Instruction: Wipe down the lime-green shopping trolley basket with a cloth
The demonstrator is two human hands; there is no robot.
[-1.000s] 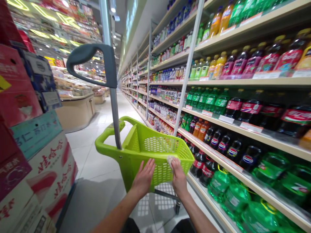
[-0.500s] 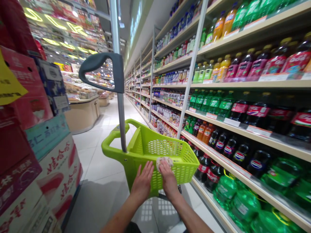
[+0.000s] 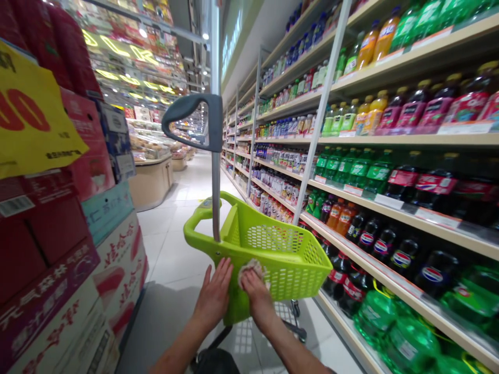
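Observation:
In front of me stands a lime-green shopping basket cart with perforated sides, a metal pole and a dark grey loop handle. My left hand lies flat against the cart's near side, fingers stretched out and holding nothing. Just to its right, my right hand presses a crumpled whitish cloth against the same green wall, its fingers bent over it. Part of the cloth is hidden beneath those fingers.
Shelves of bottled drinks run along the right, close to the cart. Stacked drink cartons and a yellow price sign flank the left. A rounded display counter stands farther down the white-tiled aisle.
My right hand has slid the cloth leftward along the cart's side, toward the pole end. The left hand has shifted toward the cart's left edge. The view has turned slightly left.

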